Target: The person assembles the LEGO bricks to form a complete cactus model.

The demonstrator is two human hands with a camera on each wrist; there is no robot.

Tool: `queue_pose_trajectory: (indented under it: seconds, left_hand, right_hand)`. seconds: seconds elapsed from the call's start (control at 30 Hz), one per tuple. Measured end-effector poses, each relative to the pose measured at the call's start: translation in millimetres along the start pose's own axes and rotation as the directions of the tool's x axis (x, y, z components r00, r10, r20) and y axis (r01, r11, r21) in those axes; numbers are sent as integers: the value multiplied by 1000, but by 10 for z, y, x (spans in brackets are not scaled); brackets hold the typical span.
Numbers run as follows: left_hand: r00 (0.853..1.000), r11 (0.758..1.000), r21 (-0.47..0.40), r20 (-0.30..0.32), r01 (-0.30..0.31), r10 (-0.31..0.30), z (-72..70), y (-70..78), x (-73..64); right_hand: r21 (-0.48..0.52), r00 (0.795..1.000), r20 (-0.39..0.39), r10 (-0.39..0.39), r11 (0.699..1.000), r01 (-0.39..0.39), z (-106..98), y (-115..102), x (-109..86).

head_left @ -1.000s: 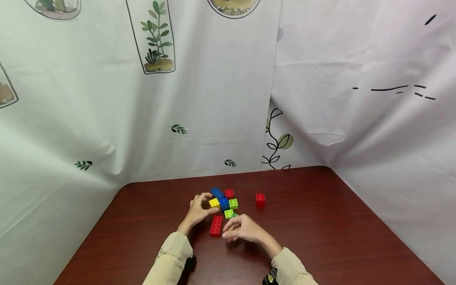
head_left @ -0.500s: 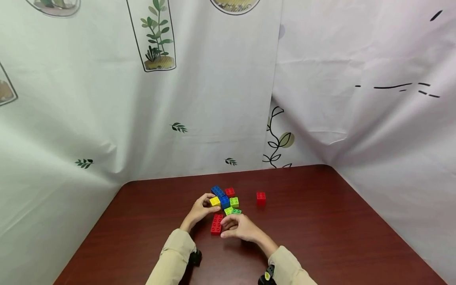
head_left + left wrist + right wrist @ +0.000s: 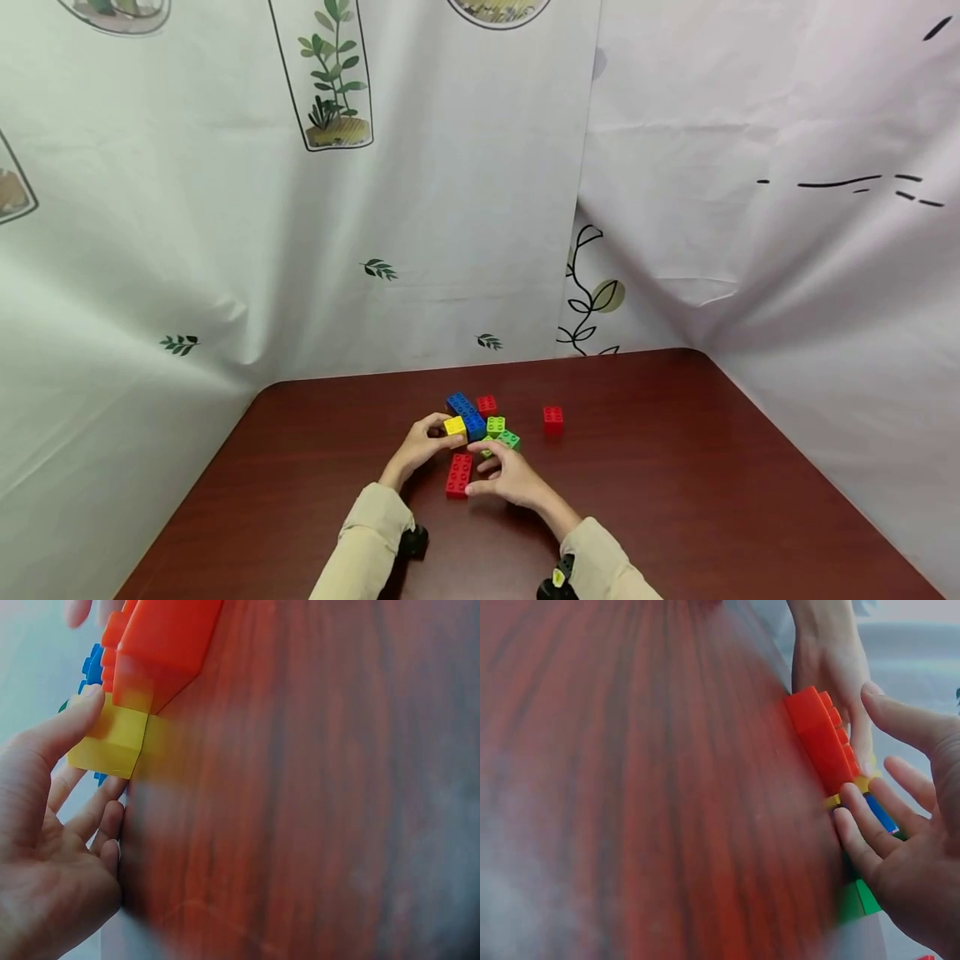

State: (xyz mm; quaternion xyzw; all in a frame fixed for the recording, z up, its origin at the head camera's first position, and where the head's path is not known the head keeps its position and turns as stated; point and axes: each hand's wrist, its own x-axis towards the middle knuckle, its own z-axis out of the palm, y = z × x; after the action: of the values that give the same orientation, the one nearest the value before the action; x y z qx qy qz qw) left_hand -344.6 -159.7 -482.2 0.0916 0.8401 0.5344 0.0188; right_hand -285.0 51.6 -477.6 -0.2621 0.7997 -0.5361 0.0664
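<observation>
L hand (image 3: 411,454): holds yellow brick (image 3: 454,427) btwn thumb & fingers, grip narrow, abt as wide as the brick; L wrist view has thumb on one side, fingers on other
R hand (image 3: 517,481): wide, thumb well apart fr fingers, fingers loosely extended, arched just R of long red brick (image 3: 459,476); contact w/ that brick can't tell
Yellow brick: on table (image 3: 675,467), studs up, in L hand, at L edge of the group
Long red brick: studs up, on near side of yellow, btwn the two hands; both wrist views show it too
Blue bricks (image 3: 474,426): two, in a slanted row running away to far L; nearer one just beside yellow on its R; joined or only touching, can't tell
Lime brick, upper (image 3: 496,426): just R of nearer blue
Lime brick, lower (image 3: 488,451): pt hidden by R hand's fingers
Green brick (image 3: 509,439): just past R hand, beside the two limes
Small red brick (image 3: 487,406): on far side of group, R of blue row
Lone red brick (image 3: 552,420): well apart, off to R
Sleeves (image 3: 365,533): beige, both arms, black wrist gear (image 3: 413,542) at each cuff
Table: dark red-brown, wood grain in wrist views
Cloth (image 3: 465,208): white, creased, hangs behind & at sides, printed w/ plants, leaves & black strokes
</observation>
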Motion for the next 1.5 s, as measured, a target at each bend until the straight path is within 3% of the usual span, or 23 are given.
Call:
queue_pose_trajectory:
  seconds: [0.2, 0.47, 1.07, 1.27, 1.5]
  left_hand:
    - [1000, 1000, -22, 20, 14, -14, -24, -12, 1]
    - [998, 999, -19, 37, 48, -47, -64, -42, -4]
    - [995, 995, -32, 2, 95, -95, -77, -54, -36]
    - [988, 984, -89, -11, 153, -155, -92, -9, -49]
    - [979, 976, -75, -6, 203, -204, -123, 40, -9]
  right_hand:
    - [24, 996, 66, 67, 997, -69, 10, -3, 52]
    - [25, 991, 94, 98, 995, -100, 64, 23, 110]
    - [-123, 988, 79, 134, 985, -124, 133, 18, 172]
    - [-126, 989, 66, 135, 984, -126, 129, -4, 166]
    - [-148, 991, 54, 121, 983, -112, 69, -21, 172]
